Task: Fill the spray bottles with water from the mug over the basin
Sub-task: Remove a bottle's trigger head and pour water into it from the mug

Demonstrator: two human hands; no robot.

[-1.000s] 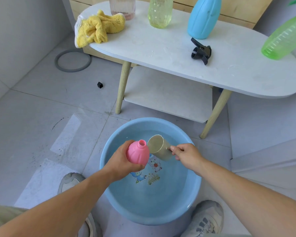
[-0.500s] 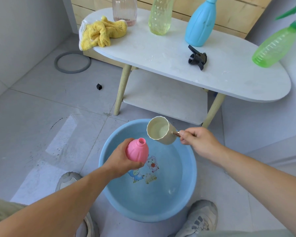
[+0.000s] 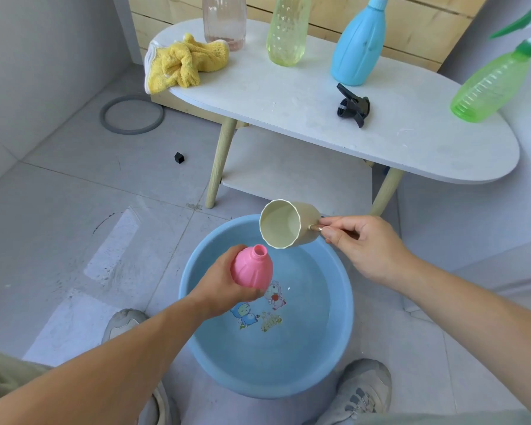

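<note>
My left hand [image 3: 224, 286] grips the pink bottle [image 3: 252, 268] round its body, with the open neck tipped right, over the left side of the blue basin [image 3: 350, 302]. The mug [image 3: 285, 223] sits just above and right of the neck, tilted mouth-left, not touching. My right hand [image 3: 362, 243] pinches the mug's handle above the basin's far rim. Far counter [image 3: 288, 96], left to right: yellow cloth [image 3: 181, 61], clear pink bottle [image 3: 224, 23], yellow bottle [image 3: 287, 32], blue bottle [image 3: 357, 47], black spray head [image 3: 353, 107], green bottle [image 3: 491, 84].

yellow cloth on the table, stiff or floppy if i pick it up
Probably floppy: the yellow cloth lies crumpled in soft folds. Likely light, as it looks like fluffy towelling. A push could drop it, since its corner overhangs the table edge.
</note>
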